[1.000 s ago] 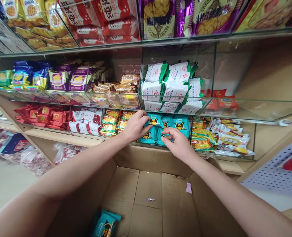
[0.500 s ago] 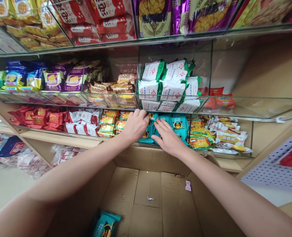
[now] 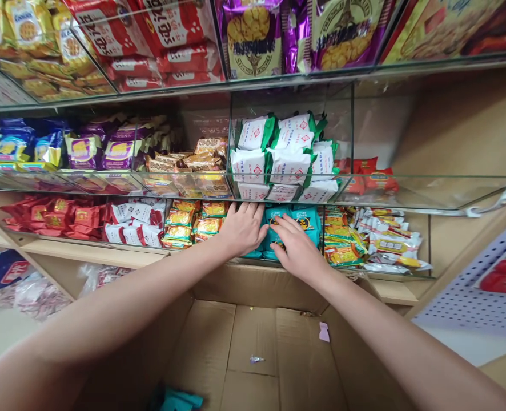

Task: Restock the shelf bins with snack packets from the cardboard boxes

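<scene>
My left hand (image 3: 243,229) lies over the left side of a stack of teal snack packets (image 3: 308,221) on the lower shelf, its fingers stretched out toward the back. My right hand (image 3: 296,246) rests on the front of the same stack with its fingers apart. Both hands hide part of these packets, and neither is wrapped around one. Left of them sit orange-and-green packets (image 3: 209,226). Below my arms stands a cardboard box (image 3: 253,325) with another teal packet (image 3: 181,399) at its near end, partly cut off by the frame.
A clear shelf front (image 3: 184,191) runs just above my hands. White-and-green packets (image 3: 289,165) are stacked over it. Yellow packets (image 3: 342,237) and white packets (image 3: 392,242) lie to the right, red packets (image 3: 68,214) far left. Scraps, one a pink piece (image 3: 324,331), lie in the box.
My left hand's bent fingers have straightened and flattened over the teal packets. My right hand stays on the stack. The view has tilted up slightly, so less of the boxed packet shows.
</scene>
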The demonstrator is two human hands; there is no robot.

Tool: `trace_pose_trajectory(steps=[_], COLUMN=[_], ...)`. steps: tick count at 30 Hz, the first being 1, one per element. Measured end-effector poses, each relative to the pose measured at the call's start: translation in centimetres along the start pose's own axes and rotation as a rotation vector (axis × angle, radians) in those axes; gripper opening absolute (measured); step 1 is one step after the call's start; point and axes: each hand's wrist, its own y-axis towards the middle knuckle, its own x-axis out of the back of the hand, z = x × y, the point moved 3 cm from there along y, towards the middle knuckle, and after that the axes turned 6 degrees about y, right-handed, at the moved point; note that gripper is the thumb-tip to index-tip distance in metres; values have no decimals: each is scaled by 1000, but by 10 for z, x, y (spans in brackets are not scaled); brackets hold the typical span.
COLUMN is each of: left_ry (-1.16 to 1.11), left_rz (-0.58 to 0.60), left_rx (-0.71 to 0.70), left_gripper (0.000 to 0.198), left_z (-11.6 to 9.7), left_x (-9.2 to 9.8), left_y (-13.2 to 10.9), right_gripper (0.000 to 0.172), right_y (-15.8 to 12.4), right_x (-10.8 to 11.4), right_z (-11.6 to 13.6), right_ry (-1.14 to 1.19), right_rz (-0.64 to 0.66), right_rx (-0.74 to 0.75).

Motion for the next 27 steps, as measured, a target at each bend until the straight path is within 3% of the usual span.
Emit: trace_pose_trajectory(steps=[6,11,18,23,27], left_ry=[-17,-9,-3,-47,-50], left_rz=[56,89,102,122,123], left_rx=[152,192,92,110,47], left_gripper=[47,51,52,51,44], left_z=[-1,-3,-7,-9,-13], left_x=[-12,-11,-7,-9,1], left_y=[18,20,12,18,14], right_gripper=[44,48,63,70,71], right_y=[-8,-15,-15,-13,-12], right_x=[1,3,2,3,3], right_z=[-4,-11,-16,-15,-16], right_ry=[-66,-121,-198,-238,-268], right_rz=[22,35,128,195,217], right_rx=[-29,-112,-218,-277,-311])
